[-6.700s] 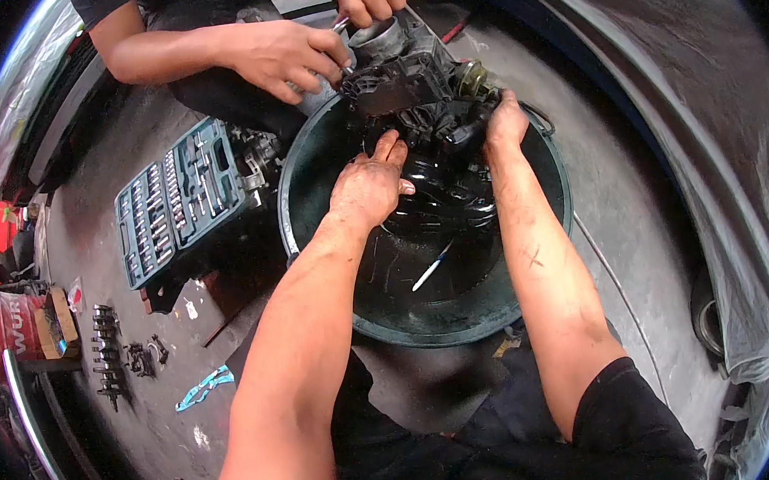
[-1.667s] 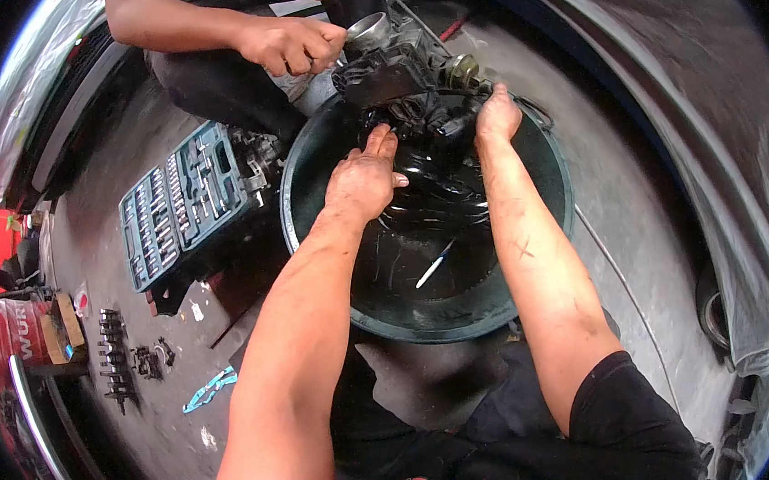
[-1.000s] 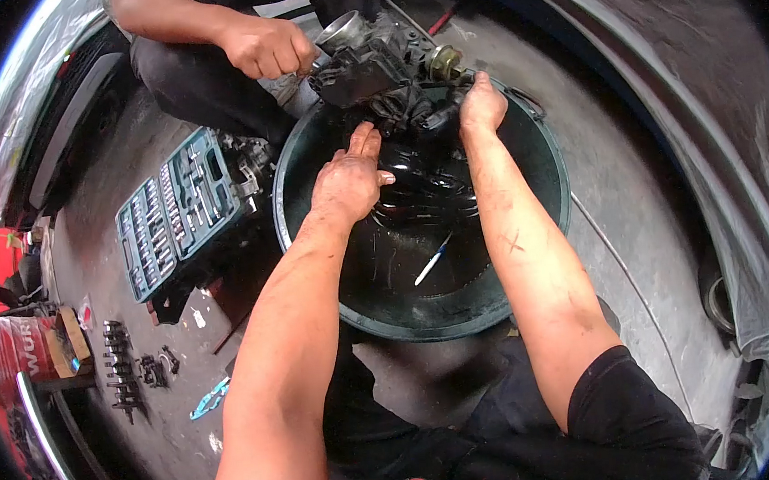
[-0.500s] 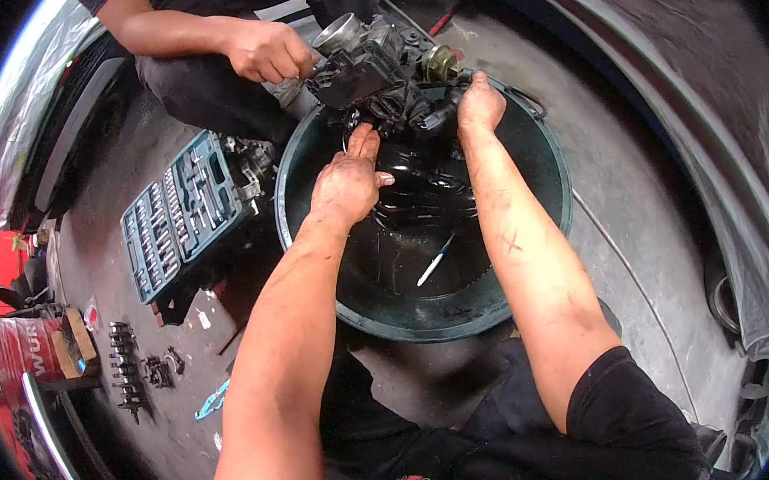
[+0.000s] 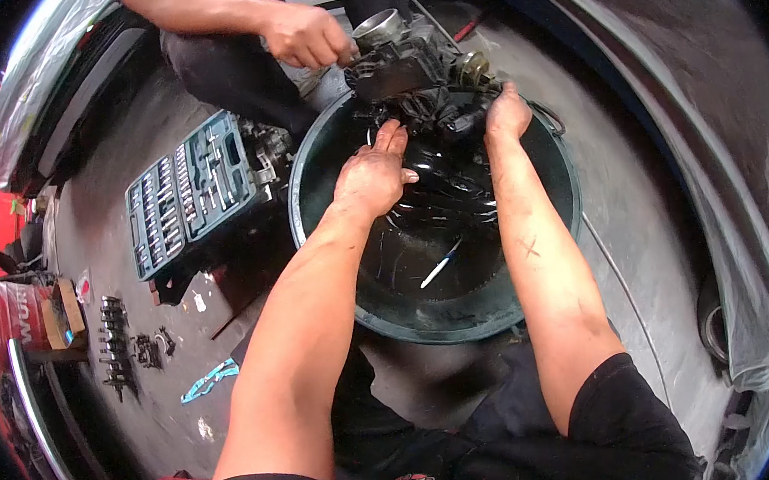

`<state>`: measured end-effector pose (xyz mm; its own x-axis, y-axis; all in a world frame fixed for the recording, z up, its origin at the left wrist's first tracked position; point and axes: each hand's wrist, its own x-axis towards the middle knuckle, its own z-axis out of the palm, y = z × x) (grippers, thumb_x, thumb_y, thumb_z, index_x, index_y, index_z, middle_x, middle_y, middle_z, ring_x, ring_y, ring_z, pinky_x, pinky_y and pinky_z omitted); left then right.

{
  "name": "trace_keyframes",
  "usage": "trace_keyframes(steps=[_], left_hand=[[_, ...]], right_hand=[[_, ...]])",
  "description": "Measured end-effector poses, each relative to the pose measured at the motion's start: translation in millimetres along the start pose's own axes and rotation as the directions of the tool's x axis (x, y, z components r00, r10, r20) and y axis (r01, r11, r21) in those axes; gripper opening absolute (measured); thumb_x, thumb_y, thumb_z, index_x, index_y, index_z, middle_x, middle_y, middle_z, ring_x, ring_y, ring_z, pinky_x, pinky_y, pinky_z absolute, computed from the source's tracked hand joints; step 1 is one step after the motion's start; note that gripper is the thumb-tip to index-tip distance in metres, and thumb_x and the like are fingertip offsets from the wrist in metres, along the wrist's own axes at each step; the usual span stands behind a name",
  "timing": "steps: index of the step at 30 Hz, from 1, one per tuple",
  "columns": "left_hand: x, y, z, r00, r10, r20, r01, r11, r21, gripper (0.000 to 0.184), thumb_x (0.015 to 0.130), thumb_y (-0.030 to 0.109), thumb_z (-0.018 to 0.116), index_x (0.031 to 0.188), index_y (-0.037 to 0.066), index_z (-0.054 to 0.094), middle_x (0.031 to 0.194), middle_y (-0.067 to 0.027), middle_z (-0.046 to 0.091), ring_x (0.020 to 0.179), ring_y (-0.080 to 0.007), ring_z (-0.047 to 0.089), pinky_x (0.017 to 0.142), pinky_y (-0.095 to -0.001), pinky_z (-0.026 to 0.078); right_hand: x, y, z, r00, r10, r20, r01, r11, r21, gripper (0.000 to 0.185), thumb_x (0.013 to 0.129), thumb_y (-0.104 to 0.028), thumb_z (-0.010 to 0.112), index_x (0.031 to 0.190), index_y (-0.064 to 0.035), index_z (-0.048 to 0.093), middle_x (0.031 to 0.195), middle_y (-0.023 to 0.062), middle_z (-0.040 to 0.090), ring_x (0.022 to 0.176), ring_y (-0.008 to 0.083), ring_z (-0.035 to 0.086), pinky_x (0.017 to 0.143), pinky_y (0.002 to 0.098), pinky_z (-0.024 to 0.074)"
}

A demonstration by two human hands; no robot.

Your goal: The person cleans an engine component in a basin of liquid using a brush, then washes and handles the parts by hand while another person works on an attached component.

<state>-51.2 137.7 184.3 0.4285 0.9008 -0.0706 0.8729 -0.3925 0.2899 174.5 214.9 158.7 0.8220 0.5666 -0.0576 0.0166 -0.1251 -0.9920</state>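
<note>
A dark intake manifold, with a round metal throttle body at its far end, sits tilted in and over a green-black tub. My right hand is closed around the manifold's right side, near a brass-coloured round fitting. On the near left side, my left hand has its fingers stretched forward and thumb apart, the fingertips touching the dark parts beneath the throttle body. Dark liquid lies in the tub's bottom, along with a white-handled brush or pen-like tool.
Across the tub, another person's hand is at the throttle body's left. A socket set case lies open at left. A crankshaft, small metal parts and a blue strip are on the floor. A grey hose runs at right.
The whole view has shifted, so the tub, manifold and hands appear slightly farther right. Both my hands keep the same places on the manifold, and the other person's hand remains beside it.
</note>
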Motion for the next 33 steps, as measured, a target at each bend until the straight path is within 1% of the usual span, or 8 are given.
trace_keyframes(steps=[2, 7, 10, 12, 16, 24, 30, 33], left_hand=[[-0.7, -1.1, 0.0, 1.0, 0.003, 0.001, -0.003, 1.0, -0.009, 0.067, 0.092, 0.032, 0.064, 0.149, 0.007, 0.038, 0.161, -0.0053, 0.025, 0.123, -0.0345, 0.055, 0.105, -0.0435, 0.044], [-2.0, -3.3, -0.6, 1.0, 0.021, -0.016, -0.021, 0.999, -0.029, 0.066, 0.092, 0.031, 0.064, 0.148, 0.007, 0.039, 0.161, -0.0062, 0.026, 0.119, -0.0352, 0.058, 0.103, -0.0438, 0.045], [-2.4, 0.7, -6.5, 0.999, -0.014, 0.041, 0.015, 0.999, -0.035, 0.068, 0.093, 0.028, 0.063, 0.15, 0.004, 0.034, 0.162, -0.0057, 0.022, 0.127, -0.0361, 0.051, 0.106, -0.0441, 0.043], [-2.7, 1.9, -7.6, 0.999, -0.019, 0.05, 0.021, 0.999, -0.037, 0.069, 0.093, 0.028, 0.063, 0.15, 0.004, 0.033, 0.163, -0.0063, 0.022, 0.127, -0.0377, 0.052, 0.106, -0.0443, 0.043], [-1.4, 2.3, -6.6, 0.998, -0.028, 0.052, 0.031, 0.998, -0.047, 0.07, 0.093, 0.029, 0.063, 0.15, 0.004, 0.033, 0.163, -0.0068, 0.021, 0.126, -0.0398, 0.052, 0.106, -0.0442, 0.043], [-0.9, 5.1, -7.6, 0.996, -0.038, 0.078, 0.039, 0.999, -0.021, 0.071, 0.094, 0.03, 0.062, 0.151, 0.002, 0.03, 0.164, -0.0078, 0.016, 0.128, -0.0378, 0.05, 0.107, -0.044, 0.042], [0.9, 0.8, 1.7, 1.0, -0.024, 0.02, 0.025, 1.0, -0.009, 0.07, 0.093, 0.029, 0.063, 0.151, 0.005, 0.032, 0.164, -0.0075, 0.019, 0.124, -0.038, 0.055, 0.106, -0.0431, 0.044], [1.3, -0.1, 2.8, 1.0, -0.017, 0.016, 0.017, 1.0, -0.005, 0.07, 0.093, 0.03, 0.062, 0.151, 0.005, 0.032, 0.164, -0.0074, 0.019, 0.123, -0.0378, 0.056, 0.105, -0.0433, 0.045]], right_hand=[[-7.9, -9.9, -3.0, 0.998, 0.07, 0.011, -0.07, 0.998, 0.0, 0.056, 0.086, -0.037, 0.067, 0.099, 0.0175, 0.066, 0.107, 0.0294, 0.069, 0.101, 0.0329, 0.065, 0.092, 0.0422, 0.0453], [-6.7, -7.8, -1.1, 0.998, 0.054, 0.019, -0.053, 0.999, -0.007, 0.057, 0.086, -0.036, 0.067, 0.102, 0.0183, 0.065, 0.109, 0.028, 0.069, 0.101, 0.0318, 0.065, 0.092, 0.0411, 0.0455], [-3.9, -2.9, -0.2, 0.999, 0.04, 0.011, -0.04, 0.999, 0.003, 0.057, 0.085, -0.035, 0.067, 0.103, 0.019, 0.064, 0.11, 0.028, 0.068, 0.1, 0.0315, 0.064, 0.093, 0.0408, 0.0455], [1.3, 3.3, 2.5, 1.0, 0.002, -0.003, -0.002, 1.0, -0.001, 0.057, 0.085, -0.034, 0.066, 0.103, 0.0194, 0.064, 0.111, 0.0283, 0.068, 0.1, 0.0315, 0.064, 0.093, 0.0407, 0.0454], [0.2, 1.0, 0.3, 0.999, 0.032, 0.037, -0.032, 0.999, 0.008, 0.057, 0.085, -0.033, 0.066, 0.106, 0.0196, 0.063, 0.113, 0.0288, 0.067, 0.103, 0.0319, 0.064, 0.094, 0.0402, 0.0448], [0.6, 2.9, 0.7, 1.0, 0.02, 0.018, -0.019, 1.0, -0.003, 0.058, 0.086, -0.034, 0.066, 0.106, 0.0198, 0.063, 0.115, 0.0293, 0.066, 0.104, 0.0329, 0.063, 0.095, 0.0404, 0.0445], [-6.0, -4.6, -0.9, 0.999, 0.02, 0.029, -0.021, 0.999, 0.046, 0.056, 0.085, -0.035, 0.067, 0.101, 0.0185, 0.065, 0.109, 0.0291, 0.068, 0.101, 0.0325, 0.064, 0.094, 0.0403, 0.0448], [-6.7, -1.3, 2.1, 0.995, -0.095, -0.025, 0.093, 0.995, -0.043, 0.047, 0.095, -0.03, 0.054, 0.086, 0.0147, 0.066, 0.086, 0.0293, 0.069, 0.084, 0.033, 0.066, 0.081, 0.0446, 0.0466]])
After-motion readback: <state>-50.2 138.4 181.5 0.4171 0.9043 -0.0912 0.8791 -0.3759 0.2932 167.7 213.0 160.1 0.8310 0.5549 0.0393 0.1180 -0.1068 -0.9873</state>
